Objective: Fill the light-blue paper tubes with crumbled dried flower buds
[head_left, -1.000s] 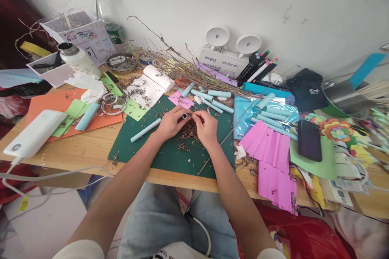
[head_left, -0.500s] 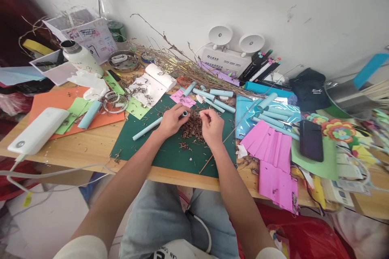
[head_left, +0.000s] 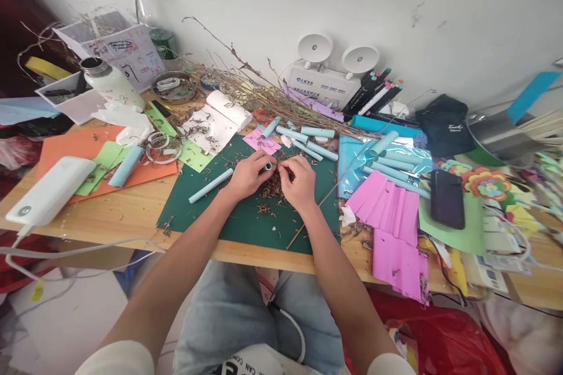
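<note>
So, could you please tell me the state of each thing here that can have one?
Paper tube, held, open end showing.
Left hand, closed on the tube.
Right hand, fingertips pinched beside the tube's mouth.
Dried bits, loose pile on the green mat.
Phone, flat, screen dark.
Power bank, cable plugged in.
Bottle, upright.

Cluttered wooden table: green cutting mat at centre bearing a heap of dried plant crumbs; left hand pinching a short light-blue paper tube at the heap's 11 o'clock, right hand at 3 o'clock; pink sheets and black phone farther toward 3 o'clock.
</note>
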Available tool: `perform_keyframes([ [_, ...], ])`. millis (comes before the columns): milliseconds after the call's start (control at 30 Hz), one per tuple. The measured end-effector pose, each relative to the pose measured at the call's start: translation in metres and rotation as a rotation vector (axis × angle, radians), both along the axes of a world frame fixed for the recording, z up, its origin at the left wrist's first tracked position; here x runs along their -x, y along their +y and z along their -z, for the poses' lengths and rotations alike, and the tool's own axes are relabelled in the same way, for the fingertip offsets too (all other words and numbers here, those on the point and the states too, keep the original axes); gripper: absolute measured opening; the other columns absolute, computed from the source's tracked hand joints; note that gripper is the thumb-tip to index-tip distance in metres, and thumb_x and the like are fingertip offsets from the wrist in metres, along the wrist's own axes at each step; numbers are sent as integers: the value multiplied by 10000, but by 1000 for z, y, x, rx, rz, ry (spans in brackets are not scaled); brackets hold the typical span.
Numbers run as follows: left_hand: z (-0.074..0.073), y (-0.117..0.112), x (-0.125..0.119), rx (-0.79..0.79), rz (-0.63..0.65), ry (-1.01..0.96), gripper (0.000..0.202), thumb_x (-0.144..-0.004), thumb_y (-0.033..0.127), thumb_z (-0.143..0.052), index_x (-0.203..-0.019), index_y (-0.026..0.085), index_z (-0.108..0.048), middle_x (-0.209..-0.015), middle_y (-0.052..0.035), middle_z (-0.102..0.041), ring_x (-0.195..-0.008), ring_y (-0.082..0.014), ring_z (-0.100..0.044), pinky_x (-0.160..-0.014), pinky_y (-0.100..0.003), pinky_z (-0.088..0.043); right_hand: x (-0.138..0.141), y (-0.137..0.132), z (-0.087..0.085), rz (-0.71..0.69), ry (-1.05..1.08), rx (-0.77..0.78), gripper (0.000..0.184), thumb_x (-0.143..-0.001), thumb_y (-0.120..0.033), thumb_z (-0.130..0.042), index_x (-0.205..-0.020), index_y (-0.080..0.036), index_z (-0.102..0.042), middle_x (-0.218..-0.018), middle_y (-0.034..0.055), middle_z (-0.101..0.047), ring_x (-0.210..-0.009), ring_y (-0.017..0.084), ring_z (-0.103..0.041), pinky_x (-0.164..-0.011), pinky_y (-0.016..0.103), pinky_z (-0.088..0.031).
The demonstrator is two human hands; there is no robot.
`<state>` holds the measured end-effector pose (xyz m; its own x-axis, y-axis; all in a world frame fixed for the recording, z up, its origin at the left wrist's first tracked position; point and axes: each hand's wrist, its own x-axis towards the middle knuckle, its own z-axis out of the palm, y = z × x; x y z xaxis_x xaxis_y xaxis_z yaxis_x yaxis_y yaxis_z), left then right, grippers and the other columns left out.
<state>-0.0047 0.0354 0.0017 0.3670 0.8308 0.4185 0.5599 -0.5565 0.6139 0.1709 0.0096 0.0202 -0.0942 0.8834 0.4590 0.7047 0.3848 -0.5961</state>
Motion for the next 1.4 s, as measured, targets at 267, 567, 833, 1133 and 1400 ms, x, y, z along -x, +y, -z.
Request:
perform_keyframes([
  [267,-2,0,1,-8,48,-36,195,-956,351,-531,-1046,224,-648,-1033,-56,-652,-923,-171,-625,-806,-268,-485,-14,3,-6,38,-16,44,246,-920,-334,-529,-749,-210,-655,-776,42,-641,-796,199,-590,-776,339,-461],
  [567,5,2,2,-19,58,-62,211,-944,299,-563,-1123,214,-635,-1014,-46,-674,-863,-151,-625,-750,-250,-471,-1,3,2,-103,102,5,95,-888,-244,-592,-871,-236,-685,-894,44,-671,-876,213,-611,-814,363,-489],
  [833,3,2,1,-62,65,-52,204,-960,351,-528,-979,200,-665,-959,-50,-651,-845,-151,-604,-749,-252,-462,-7,6,2,-44,93,16,180,-950,-266,-494,-789,-209,-552,-797,27,-563,-779,183,-528,-724,319,-414],
  [1133,1,0,0,-76,52,-45,237,-978,369,-490,-1041,194,-638,-990,-59,-650,-878,-160,-609,-763,-259,-464,0,3,1,-125,120,44,182,-956,-264,-454,-800,-217,-535,-817,28,-567,-781,177,-524,-730,308,-409],
  [1400,0,1,1,-100,55,-37,205,-972,342,-499,-988,194,-641,-981,-60,-629,-906,-172,-607,-795,-265,-470,-19,5,-4,35,-9,-12,299,-979,-329,-430,-723,-220,-539,-785,47,-596,-810,204,-532,-756,346,-398],
])
